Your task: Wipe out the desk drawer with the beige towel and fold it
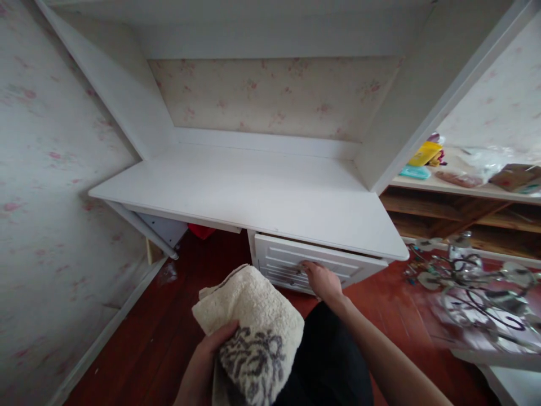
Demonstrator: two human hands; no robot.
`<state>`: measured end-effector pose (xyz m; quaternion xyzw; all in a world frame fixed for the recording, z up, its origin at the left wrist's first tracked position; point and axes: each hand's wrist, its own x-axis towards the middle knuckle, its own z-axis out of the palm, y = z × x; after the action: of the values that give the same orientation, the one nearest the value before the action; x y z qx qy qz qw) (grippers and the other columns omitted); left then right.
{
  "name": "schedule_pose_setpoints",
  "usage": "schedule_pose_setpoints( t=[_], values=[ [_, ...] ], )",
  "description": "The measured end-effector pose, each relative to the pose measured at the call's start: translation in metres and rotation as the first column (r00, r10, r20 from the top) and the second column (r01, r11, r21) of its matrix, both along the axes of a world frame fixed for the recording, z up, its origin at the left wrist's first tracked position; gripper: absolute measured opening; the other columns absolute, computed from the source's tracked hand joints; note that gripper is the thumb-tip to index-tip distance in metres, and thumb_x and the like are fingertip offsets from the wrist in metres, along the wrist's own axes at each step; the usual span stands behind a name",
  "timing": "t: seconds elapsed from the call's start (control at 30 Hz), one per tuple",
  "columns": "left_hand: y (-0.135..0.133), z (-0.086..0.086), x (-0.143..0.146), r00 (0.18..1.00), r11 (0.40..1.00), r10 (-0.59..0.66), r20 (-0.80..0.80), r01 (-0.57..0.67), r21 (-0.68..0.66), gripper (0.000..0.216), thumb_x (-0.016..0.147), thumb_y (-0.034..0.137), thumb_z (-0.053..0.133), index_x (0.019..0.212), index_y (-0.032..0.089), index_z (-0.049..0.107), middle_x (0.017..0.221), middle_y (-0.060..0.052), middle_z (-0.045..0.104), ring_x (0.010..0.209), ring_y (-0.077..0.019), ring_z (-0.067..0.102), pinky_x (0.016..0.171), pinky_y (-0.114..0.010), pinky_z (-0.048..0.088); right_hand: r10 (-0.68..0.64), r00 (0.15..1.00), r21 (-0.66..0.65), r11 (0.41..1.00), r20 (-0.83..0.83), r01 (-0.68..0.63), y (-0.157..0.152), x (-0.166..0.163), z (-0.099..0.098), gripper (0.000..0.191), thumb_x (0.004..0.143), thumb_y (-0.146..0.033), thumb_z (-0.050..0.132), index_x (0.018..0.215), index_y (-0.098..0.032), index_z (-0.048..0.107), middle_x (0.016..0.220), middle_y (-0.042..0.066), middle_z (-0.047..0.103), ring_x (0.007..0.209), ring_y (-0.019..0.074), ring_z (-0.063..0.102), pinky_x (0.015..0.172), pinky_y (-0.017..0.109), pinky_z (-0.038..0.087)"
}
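Note:
My left hand (pixel 207 361) grips a folded cream towel (pixel 249 321) with a grey pattern, held low in front of me. My right hand (pixel 322 279) reaches forward to the front of a white drawer (pixel 279 260) under the white desk top (pixel 253 192). Its fingers curl on the drawer's handle at the middle of the front. The drawer sits slightly out from the desk. The desk top itself is bare.
Flowered wallpaper covers the wall on the left and behind the desk. To the right stands a wooden shelf (pixel 456 208) with a yellow packet (pixel 425 152), bags and a box. A chandelier (pixel 473 282) lies on the red wooden floor at the right.

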<state>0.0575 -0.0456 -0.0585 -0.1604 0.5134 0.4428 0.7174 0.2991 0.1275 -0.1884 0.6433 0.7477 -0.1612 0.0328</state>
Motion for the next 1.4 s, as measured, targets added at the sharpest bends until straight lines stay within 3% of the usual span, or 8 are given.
schedule_pose_setpoints(
  t=[0.2, 0.4, 0.47, 0.57, 0.77, 0.93, 1.1, 1.4],
  values=[
    [-0.003, -0.024, -0.005, 0.997, 0.997, 0.073, -0.030, -0.073, 0.010, 0.045, 0.078, 0.021, 0.073, 0.118, 0.004, 0.062, 0.092, -0.017, 0.075, 0.090, -0.0361, 0.072, 0.084, -0.047, 0.056, 0.026, 0.999, -0.045, 0.999, 0.027, -0.025, 0.038, 0.000, 0.006, 0.037, 0.102, -0.034, 0.037, 0.129, -0.033, 0.061, 0.123, 0.006, 0.069, 0.106, 0.0268, 0.067, 0.082, 0.036, 0.050],
    [0.011, -0.050, 0.005, 0.996, 0.987, 0.088, 0.000, -0.087, 0.132, 0.025, 0.078, 0.017, 0.071, 0.100, 0.006, 0.067, 0.087, -0.013, 0.075, 0.087, -0.0310, 0.072, 0.080, -0.041, 0.057, 0.087, 0.995, -0.070, 0.994, 0.046, -0.083, 0.028, 0.006, 0.020, 0.042, 0.100, -0.036, 0.038, 0.141, -0.035, 0.050, 0.128, 0.006, 0.067, 0.103, 0.0300, 0.068, 0.079, 0.041, 0.052],
    [0.024, -0.058, 0.010, 0.997, 0.986, 0.074, 0.024, -0.077, 0.149, 0.024, 0.077, 0.017, 0.072, 0.098, 0.007, 0.068, 0.087, -0.013, 0.075, 0.086, -0.0299, 0.072, 0.079, -0.040, 0.058, 0.111, 0.991, -0.014, 0.994, 0.074, -0.111, 0.017, 0.013, 0.034, 0.047, 0.098, -0.037, 0.042, 0.145, -0.036, 0.045, 0.132, 0.007, 0.064, 0.099, 0.0312, 0.069, 0.077, 0.043, 0.052],
    [0.051, -0.065, 0.019, 0.996, 0.967, 0.074, 0.049, -0.084, 0.240, 0.022, 0.078, 0.014, 0.069, 0.098, 0.006, 0.067, 0.089, -0.014, 0.074, 0.084, -0.0277, 0.072, 0.077, -0.038, 0.059, 0.087, 0.995, 0.157, 0.983, 0.051, -0.094, 0.007, 0.033, 0.067, 0.040, 0.098, -0.039, 0.041, 0.134, -0.034, 0.057, 0.125, 0.005, 0.068, 0.098, 0.0283, 0.069, 0.081, 0.040, 0.051],
    [0.129, -0.076, 0.040, 0.980, 0.909, 0.183, -0.072, -0.141, 0.392, 0.013, 0.076, 0.000, 0.058, 0.085, 0.005, 0.066, 0.081, -0.014, 0.072, 0.071, -0.0210, 0.070, 0.068, -0.031, 0.059, -0.210, 0.960, 0.466, 0.841, -0.185, 0.274, 0.036, 0.108, 0.122, 0.034, 0.094, -0.043, 0.042, 0.106, -0.028, 0.070, 0.108, 0.004, 0.072, 0.094, 0.0236, 0.067, 0.085, 0.034, 0.048],
    [0.177, -0.080, 0.062, 0.953, 0.872, 0.293, -0.077, -0.234, 0.429, 0.013, 0.074, -0.001, 0.055, 0.080, 0.007, 0.064, 0.073, -0.010, 0.070, 0.067, -0.0204, 0.069, 0.066, -0.031, 0.059, -0.448, 0.872, 0.444, 0.753, -0.196, 0.486, 0.081, 0.160, 0.112, 0.048, 0.093, -0.040, 0.036, 0.125, -0.016, 0.063, 0.130, 0.018, 0.059, 0.123, 0.0325, 0.052, 0.101, 0.045, 0.041],
    [0.191, -0.076, 0.073, 0.951, 0.858, 0.309, -0.023, -0.268, 0.438, 0.015, 0.071, 0.003, 0.056, 0.082, 0.011, 0.063, 0.069, -0.007, 0.068, 0.068, -0.0226, 0.069, 0.065, -0.035, 0.059, -0.633, 0.751, 0.138, 0.740, -0.187, 0.658, 0.102, 0.160, 0.093, 0.063, 0.096, -0.050, 0.023, 0.146, -0.017, 0.043, 0.143, 0.024, 0.044, 0.131, 0.0415, 0.044, 0.099, 0.058, 0.039],
    [0.199, -0.075, 0.097, 0.907, 0.841, 0.418, -0.051, -0.366, 0.398, 0.018, 0.069, 0.004, 0.057, 0.084, 0.013, 0.061, 0.073, -0.005, 0.067, 0.065, -0.0196, 0.066, 0.066, -0.033, 0.055, -0.643, 0.752, 0.102, 0.746, -0.145, 0.658, 0.100, 0.149, 0.100, 0.066, 0.096, -0.053, 0.015, 0.148, -0.019, 0.040, 0.136, 0.024, 0.049, 0.121, 0.0423, 0.053, 0.096, 0.061, 0.041]
  ],
)
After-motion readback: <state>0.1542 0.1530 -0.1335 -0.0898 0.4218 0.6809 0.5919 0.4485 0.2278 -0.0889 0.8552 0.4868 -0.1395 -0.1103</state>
